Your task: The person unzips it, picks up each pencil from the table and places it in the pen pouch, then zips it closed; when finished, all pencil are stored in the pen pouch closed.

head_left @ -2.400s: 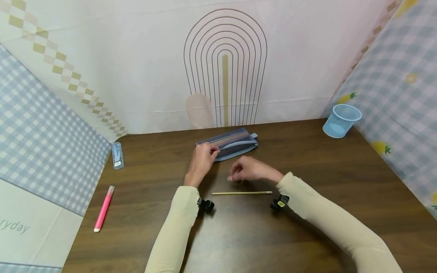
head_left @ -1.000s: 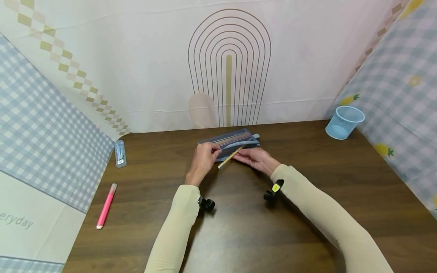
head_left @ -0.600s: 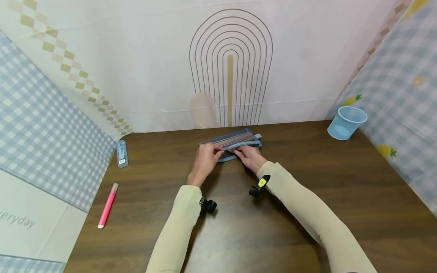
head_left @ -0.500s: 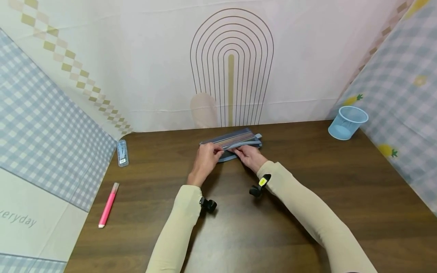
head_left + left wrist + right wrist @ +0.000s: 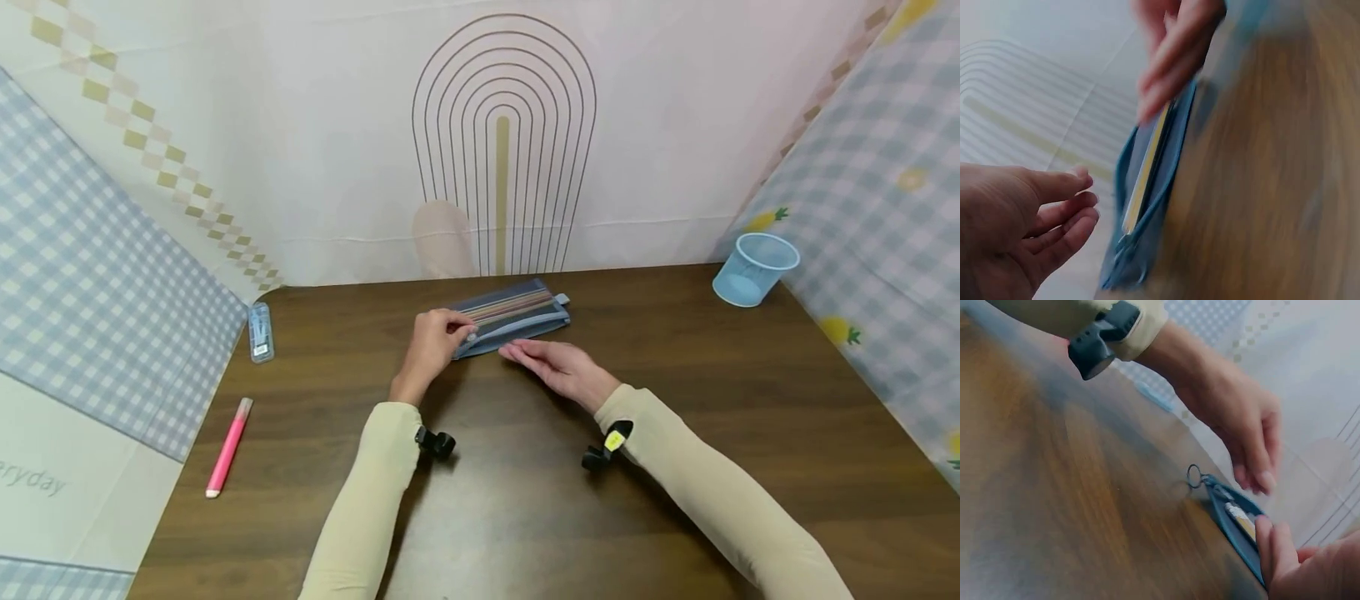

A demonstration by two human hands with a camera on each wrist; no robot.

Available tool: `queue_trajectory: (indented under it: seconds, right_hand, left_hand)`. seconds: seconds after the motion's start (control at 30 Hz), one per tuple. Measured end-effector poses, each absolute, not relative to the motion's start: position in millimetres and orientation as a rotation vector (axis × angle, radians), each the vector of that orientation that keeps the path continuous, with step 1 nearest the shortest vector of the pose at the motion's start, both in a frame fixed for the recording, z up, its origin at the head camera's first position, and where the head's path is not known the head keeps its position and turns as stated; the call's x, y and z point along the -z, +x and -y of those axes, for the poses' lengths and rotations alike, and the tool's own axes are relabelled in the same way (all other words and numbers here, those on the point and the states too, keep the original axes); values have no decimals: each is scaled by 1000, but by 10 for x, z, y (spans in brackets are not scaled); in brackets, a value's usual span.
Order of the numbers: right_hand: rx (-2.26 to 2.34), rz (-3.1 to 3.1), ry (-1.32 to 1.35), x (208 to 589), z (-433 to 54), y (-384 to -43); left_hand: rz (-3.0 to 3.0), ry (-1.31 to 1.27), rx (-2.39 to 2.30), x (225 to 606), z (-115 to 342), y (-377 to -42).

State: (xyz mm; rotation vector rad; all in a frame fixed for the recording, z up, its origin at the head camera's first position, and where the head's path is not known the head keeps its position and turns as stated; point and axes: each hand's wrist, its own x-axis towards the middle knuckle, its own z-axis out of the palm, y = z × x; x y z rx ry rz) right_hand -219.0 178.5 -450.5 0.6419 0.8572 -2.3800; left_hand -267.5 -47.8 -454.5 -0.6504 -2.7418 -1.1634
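Observation:
A blue-edged zip pencil case (image 5: 536,302) lies near the back of the table. Its zip gapes, and a yellow pencil (image 5: 1147,172) shows inside, lengthwise, in the left wrist view. My left hand (image 5: 431,346) hovers by the case's left end; in the left wrist view its loosely bent fingers stand apart from the case with nothing between them. At the front edge is my right hand (image 5: 562,367), fingers fairly straight and blurred in the left wrist view. The right wrist view has its fingertips beside the opening; contact is unclear. A zip ring (image 5: 1194,475) hangs at one end.
A pink marker (image 5: 228,448) and a small clear blue case (image 5: 260,332) lie on the table's left side. A light blue mesh cup (image 5: 753,271) stands at the back right. Cloth hangings border the table's back and sides.
My right hand picked up the pencil from the table and put it into the pencil case. Since then it has drawn back right, and my left hand has let go of the case's edge, moving left.

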Motion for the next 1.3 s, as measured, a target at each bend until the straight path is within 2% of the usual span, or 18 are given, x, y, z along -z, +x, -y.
queue_trajectory:
  seconds: [0.13,0.3,0.53,0.73,0.93,1.13,1.3]
  right_hand:
    - [2343,-873,619,4465,-1882,-2136]
    - [2332,-871,542,4427,-1980,-2113]
    - [2276,-890,484,4463,-1931,-2057]
    - [2236,-971,399,4501,-1848,-1997]
    - [2025,-1735,107,4511,-1643,-1960]
    - [1323,-2817,-434,4515,-1356,-1941]
    - [985,-3076,-543,4484,-1168,-1928]
  left_hand:
    - [2761,-674,1057,4515,714,-2694]
    - [2800,-914,720,4564,890,-2696]
    - [2647,-1289,399,4662,871,-2717]
    - [2526,-1452,291,4670,851,-2728]
    - [2488,-1473,378,4637,869,-2708]
    - [2502,-1401,502,4616,889,-2644]
    - [2485,-1358,557,4622,891,-2600]
